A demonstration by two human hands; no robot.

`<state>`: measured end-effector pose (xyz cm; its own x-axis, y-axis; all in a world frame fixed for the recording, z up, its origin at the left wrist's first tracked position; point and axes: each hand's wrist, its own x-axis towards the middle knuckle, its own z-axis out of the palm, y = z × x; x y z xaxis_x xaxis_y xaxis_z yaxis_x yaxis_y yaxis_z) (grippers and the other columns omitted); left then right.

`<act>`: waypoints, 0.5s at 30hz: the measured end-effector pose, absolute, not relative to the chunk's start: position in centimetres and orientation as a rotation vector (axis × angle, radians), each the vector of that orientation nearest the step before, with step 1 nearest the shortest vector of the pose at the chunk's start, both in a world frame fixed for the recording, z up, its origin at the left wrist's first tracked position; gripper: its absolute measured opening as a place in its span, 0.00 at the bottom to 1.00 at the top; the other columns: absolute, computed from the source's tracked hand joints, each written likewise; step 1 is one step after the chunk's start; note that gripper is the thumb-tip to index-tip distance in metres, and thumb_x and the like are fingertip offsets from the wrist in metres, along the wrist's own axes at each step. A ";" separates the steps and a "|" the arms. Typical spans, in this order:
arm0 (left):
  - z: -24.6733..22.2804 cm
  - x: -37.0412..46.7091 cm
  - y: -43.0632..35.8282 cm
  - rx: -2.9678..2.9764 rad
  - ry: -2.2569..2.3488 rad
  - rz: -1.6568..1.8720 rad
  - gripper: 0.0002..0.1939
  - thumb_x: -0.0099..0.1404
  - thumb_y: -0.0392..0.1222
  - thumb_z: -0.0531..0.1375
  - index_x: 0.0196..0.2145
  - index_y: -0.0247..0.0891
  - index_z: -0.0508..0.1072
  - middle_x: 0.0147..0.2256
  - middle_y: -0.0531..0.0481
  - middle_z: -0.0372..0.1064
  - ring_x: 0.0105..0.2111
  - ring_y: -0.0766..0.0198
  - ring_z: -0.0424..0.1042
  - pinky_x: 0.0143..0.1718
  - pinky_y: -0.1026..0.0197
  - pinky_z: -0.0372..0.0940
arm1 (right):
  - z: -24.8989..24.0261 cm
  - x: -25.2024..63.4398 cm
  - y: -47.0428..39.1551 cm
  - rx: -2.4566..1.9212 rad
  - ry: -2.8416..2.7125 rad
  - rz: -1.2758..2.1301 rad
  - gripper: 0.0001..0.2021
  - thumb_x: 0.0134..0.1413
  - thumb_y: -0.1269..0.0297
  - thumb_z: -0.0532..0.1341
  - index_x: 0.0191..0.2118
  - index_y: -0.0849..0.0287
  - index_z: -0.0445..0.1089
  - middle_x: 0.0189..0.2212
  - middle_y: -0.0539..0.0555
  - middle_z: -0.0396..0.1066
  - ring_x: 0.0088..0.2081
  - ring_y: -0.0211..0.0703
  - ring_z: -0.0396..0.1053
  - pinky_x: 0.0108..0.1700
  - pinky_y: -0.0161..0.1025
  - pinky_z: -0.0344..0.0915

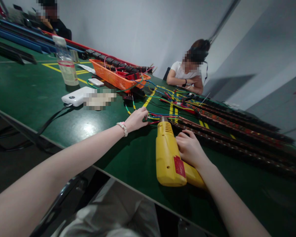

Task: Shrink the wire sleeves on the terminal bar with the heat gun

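My left hand (136,119), with a beaded bracelet on its wrist, is closed in a pinch on a bundle of thin coloured wires (154,116). Yellow, blue and red strands run on from its fingertips to the right. My right hand (191,148) is closed against the side of a yellow heat gun (166,154), above its handle; some fingers are hidden behind the body. The gun's dark nozzle (163,119) points away from me and overlaps the wires in view. Whether the gun is running cannot be seen.
Long dark strips with wires (236,141) cover the right of the green table (128,154). An orange basket (113,77) holds parts and wires. To the left are a bottle (67,70) and a white power bank (77,96) with a cable. Two people sit across the table.
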<state>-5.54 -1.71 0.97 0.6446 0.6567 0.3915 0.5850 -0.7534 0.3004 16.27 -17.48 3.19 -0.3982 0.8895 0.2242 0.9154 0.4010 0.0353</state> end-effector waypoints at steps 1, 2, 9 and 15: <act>1.0 -5.6 -1.7 2.710 1.022 0.744 0.14 0.54 0.47 0.55 0.31 0.31 0.64 0.39 0.48 0.58 0.34 0.78 0.56 0.36 0.70 0.55 | 3.2 16.5 -17.7 -1.625 -2.471 -0.229 0.05 0.44 0.73 0.54 0.23 0.62 0.66 0.24 0.49 0.66 0.35 0.35 0.61 0.55 0.40 0.44; 1.0 -5.7 -1.7 2.704 1.014 0.752 0.15 0.55 0.48 0.55 0.31 0.31 0.65 0.38 0.48 0.58 0.34 0.77 0.56 0.37 0.70 0.55 | 3.2 16.8 -17.8 -1.638 -2.462 -0.229 0.05 0.43 0.74 0.54 0.23 0.62 0.66 0.24 0.49 0.66 0.35 0.35 0.61 0.55 0.40 0.44; 0.7 -5.8 -1.3 2.684 1.004 0.791 0.17 0.55 0.51 0.54 0.31 0.32 0.65 0.38 0.49 0.59 0.35 0.77 0.56 0.37 0.70 0.55 | 3.4 17.1 -18.2 -1.791 -2.506 -0.212 0.06 0.43 0.71 0.55 0.26 0.61 0.69 0.22 0.49 0.65 0.32 0.35 0.63 0.56 0.41 0.43; 1.0 -5.9 -1.5 2.691 0.977 0.733 0.15 0.55 0.49 0.55 0.27 0.30 0.65 0.37 0.50 0.59 0.35 0.78 0.56 0.38 0.70 0.55 | 4.0 16.7 -18.3 -1.816 -2.485 -0.236 0.05 0.42 0.71 0.55 0.26 0.61 0.68 0.23 0.49 0.65 0.32 0.35 0.62 0.56 0.41 0.43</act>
<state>-5.93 -1.45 1.04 0.6613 0.6426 0.3869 0.5509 -0.7662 0.3309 16.72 -18.31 4.04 -0.3071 0.9422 0.1340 0.9506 0.2969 0.0910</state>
